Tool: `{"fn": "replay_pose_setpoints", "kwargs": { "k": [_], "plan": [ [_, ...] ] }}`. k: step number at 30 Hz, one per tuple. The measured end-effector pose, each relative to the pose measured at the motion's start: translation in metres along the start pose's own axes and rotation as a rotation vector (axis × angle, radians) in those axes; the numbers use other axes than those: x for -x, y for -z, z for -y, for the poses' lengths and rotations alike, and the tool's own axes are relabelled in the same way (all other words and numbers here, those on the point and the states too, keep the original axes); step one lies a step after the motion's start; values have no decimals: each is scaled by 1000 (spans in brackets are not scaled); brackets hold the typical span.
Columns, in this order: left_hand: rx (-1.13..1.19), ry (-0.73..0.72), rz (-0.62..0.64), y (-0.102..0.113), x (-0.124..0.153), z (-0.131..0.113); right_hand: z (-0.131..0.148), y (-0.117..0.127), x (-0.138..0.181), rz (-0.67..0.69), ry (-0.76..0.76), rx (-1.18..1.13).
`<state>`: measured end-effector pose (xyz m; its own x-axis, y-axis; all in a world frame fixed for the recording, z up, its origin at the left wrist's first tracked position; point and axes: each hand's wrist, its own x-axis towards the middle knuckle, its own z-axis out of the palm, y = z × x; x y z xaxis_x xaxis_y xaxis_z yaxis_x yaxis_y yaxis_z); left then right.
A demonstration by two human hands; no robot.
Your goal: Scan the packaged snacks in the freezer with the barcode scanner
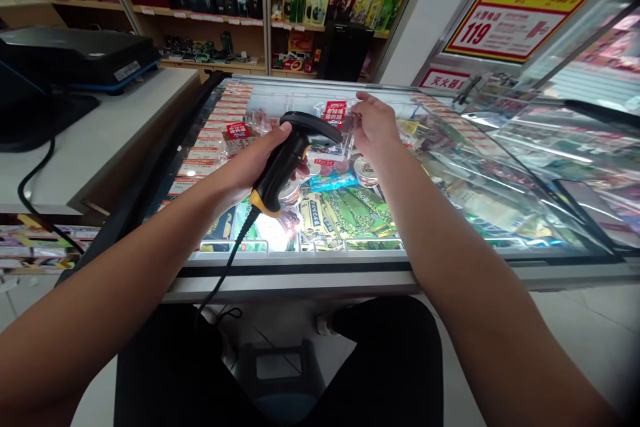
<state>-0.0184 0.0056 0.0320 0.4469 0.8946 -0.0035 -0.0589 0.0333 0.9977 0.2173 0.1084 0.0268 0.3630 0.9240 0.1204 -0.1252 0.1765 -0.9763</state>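
My left hand [265, 150] is wrapped round the handle of a black and yellow barcode scanner [276, 173], its cord trailing down toward my legs. The scanner's head points right, partly in front of a clear snack packet [336, 111] with a red label. My right hand [375, 123] pinches that packet at its right edge. A similar red-labelled packet [238, 133] lies beyond my left wrist on the glass top. Under my hands is a glass-topped freezer [310, 264], in which green ice-cream wrappers [350, 213] and round tubs show.
Strips of orange and white price tags [213, 133] run along the freezer's left side. At the left stands a white counter [150, 103] with a black device [85, 57]. Behind are stocked shelves [200, 13]; below, a stool [280, 373] sits between my legs.
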Motion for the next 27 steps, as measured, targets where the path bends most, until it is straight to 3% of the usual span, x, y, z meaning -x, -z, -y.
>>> {"fn": "replay_pose_setpoints", "kwargs": {
  "k": [17,27],
  "plan": [
    [-33,-34,-21,-7,5,-5,4,3,0,-17,-25,-38],
    [-35,-39,-24,-4,4,-3,3,2,2,27,49,97]
  ]
}}
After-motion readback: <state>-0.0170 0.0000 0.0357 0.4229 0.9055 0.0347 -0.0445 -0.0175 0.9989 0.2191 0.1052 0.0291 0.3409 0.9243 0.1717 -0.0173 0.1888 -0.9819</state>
